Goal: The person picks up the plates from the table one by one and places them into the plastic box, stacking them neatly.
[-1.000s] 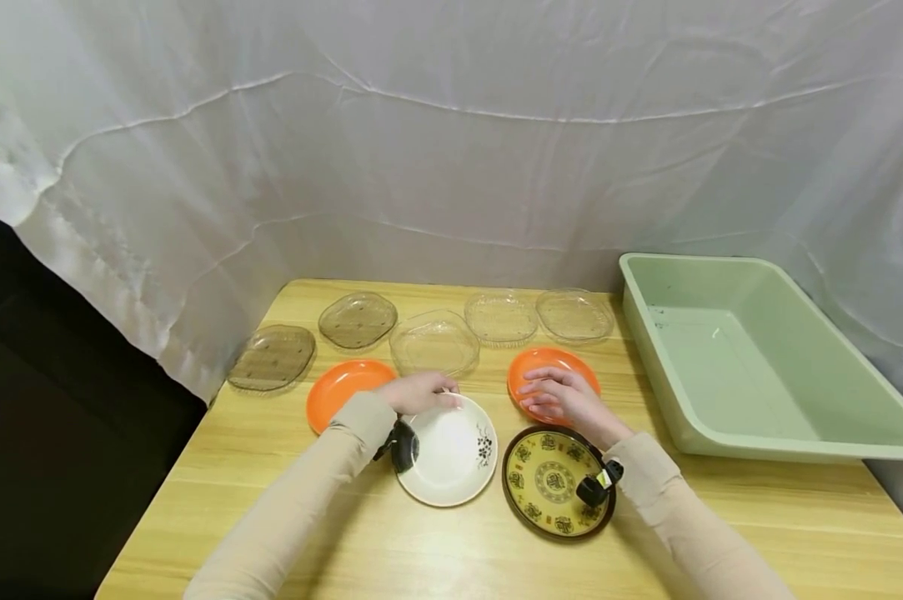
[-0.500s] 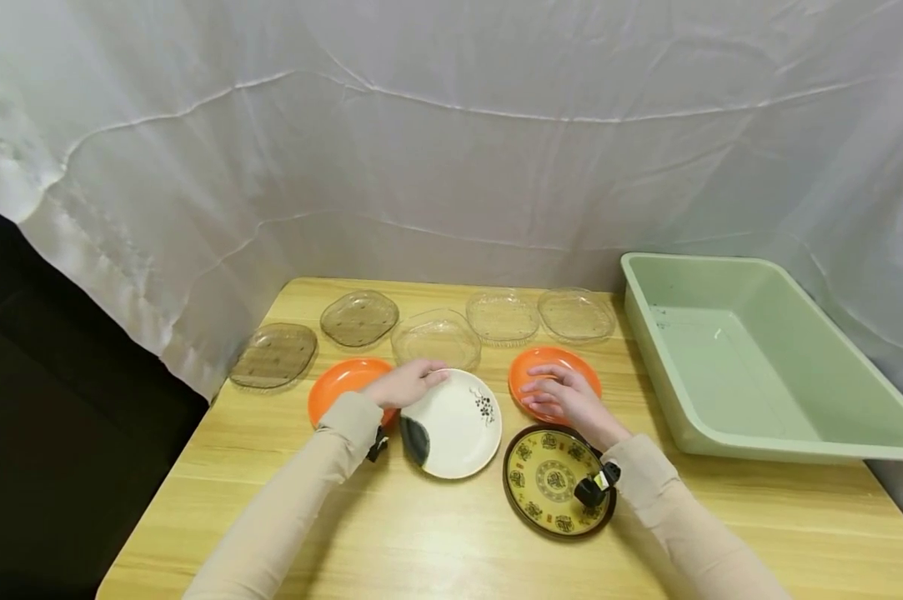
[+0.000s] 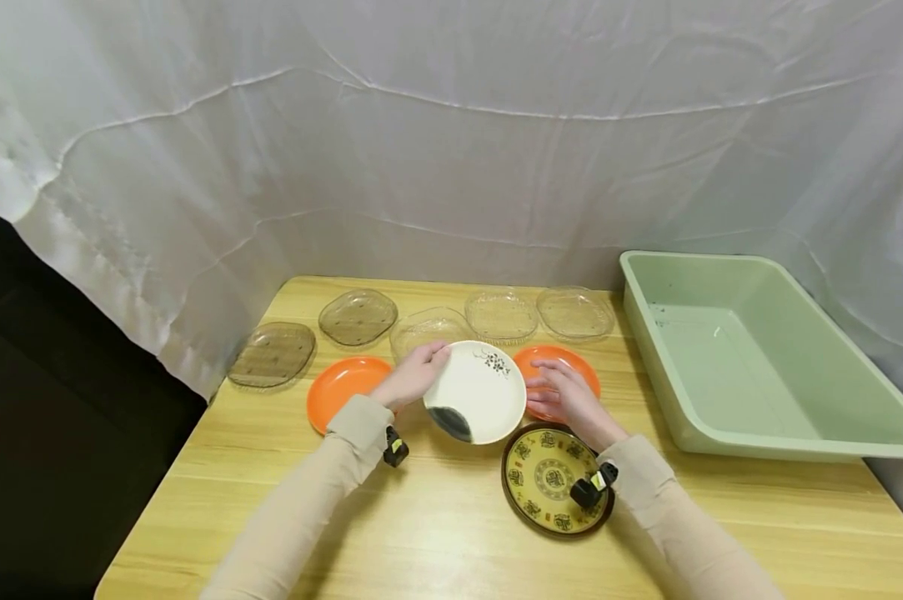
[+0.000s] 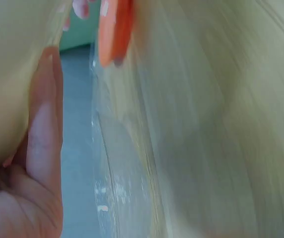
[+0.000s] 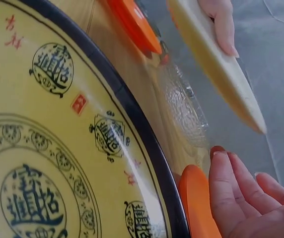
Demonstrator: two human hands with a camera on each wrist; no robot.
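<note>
My left hand (image 3: 412,377) grips the upper left rim of a white plate (image 3: 475,400) with a flower sprig and a dark patch. Raised off the table, the plate tilts in the right wrist view, where its pale edge (image 5: 221,74) shows. In the left wrist view, fingers (image 4: 43,129) lie along its underside. Relaxed and holding nothing, my right hand (image 3: 574,404) hovers over the right orange plate (image 3: 582,371), fingertips close to the white plate's right rim. A yellow patterned plate (image 3: 552,479) with a dark rim lies below my right wrist.
Another orange plate (image 3: 338,387) lies left of my left hand. Clear glass plates (image 3: 502,315) and brownish glass plates (image 3: 357,317) line the back and left of the wooden table (image 3: 421,550). A large green tub (image 3: 721,433) stands at right.
My left hand has lifted the white plate off the table and moved it away and rightward, turning it so the dark patch sits lower. My right hand has barely moved.
</note>
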